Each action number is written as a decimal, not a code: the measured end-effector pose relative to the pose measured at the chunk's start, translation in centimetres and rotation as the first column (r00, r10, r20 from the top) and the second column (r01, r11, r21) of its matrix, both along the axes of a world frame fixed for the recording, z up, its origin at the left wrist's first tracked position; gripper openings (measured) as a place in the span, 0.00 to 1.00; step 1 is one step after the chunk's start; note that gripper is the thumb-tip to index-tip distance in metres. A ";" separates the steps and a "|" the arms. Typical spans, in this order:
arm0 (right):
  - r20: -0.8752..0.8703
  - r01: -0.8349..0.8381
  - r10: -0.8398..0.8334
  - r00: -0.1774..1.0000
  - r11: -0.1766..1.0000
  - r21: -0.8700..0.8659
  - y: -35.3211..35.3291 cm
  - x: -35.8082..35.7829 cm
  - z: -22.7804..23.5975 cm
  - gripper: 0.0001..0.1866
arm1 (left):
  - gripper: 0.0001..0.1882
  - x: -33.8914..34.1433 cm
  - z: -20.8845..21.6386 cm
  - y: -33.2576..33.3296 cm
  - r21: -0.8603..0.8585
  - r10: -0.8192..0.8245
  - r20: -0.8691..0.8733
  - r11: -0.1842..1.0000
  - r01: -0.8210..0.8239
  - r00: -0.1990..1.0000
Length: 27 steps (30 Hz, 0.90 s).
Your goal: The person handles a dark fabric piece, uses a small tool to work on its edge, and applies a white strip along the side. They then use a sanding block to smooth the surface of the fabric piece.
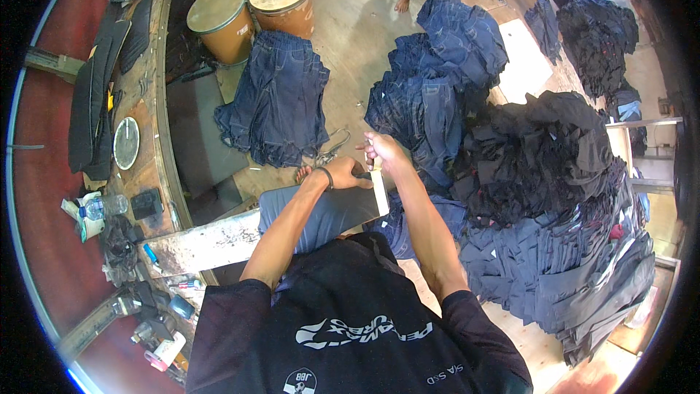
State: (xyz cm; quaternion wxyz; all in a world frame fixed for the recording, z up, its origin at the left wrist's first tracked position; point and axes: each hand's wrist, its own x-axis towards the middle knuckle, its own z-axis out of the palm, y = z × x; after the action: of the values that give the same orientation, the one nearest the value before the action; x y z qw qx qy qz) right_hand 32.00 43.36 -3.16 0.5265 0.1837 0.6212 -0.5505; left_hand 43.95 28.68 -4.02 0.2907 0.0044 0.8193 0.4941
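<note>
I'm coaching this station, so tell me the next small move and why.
Probably steady the grey-blue cloth near its right end with the left hand. That hand appears to rest at the cloth's far edge, the cloth lies over the board, and the right hand is close by the pale strip; what it grips is unclear.

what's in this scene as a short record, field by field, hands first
left hand: on the dark grey-blue cloth
right hand: just above the pale strip at the cloth's right end; its grip is unclear
support: whitish worn board, cloth wrapped over it
ahead: blue denim pile, two brown drums behind it
right side: black cloth pile
far left: clear plastic bottle
others: bare feet at the top
</note>
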 end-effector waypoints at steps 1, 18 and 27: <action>-0.015 -0.025 0.024 1.000 0.999 -0.047 -0.2 -0.2 0.5 0.20 | 0.41 0.0 -0.3 0.0 -0.001 -0.007 0.013 1.000 0.007 1.000; -0.276 -0.031 0.069 0.959 0.990 0.137 9.1 12.6 9.7 0.32 | 0.33 0.0 0.4 0.0 0.342 -0.025 0.034 0.939 0.012 0.999; -0.320 -0.120 0.173 0.932 0.977 0.179 14.5 17.9 2.8 0.34 | 0.33 0.0 -1.4 0.1 0.382 -0.016 0.051 0.924 -0.005 0.999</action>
State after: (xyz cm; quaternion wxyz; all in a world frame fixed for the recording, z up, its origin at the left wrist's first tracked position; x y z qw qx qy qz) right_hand 49.91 57.84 -0.39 0.4373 0.0817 0.7545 -0.4825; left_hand 43.96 28.77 -5.39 0.3073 0.0503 0.6993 0.6434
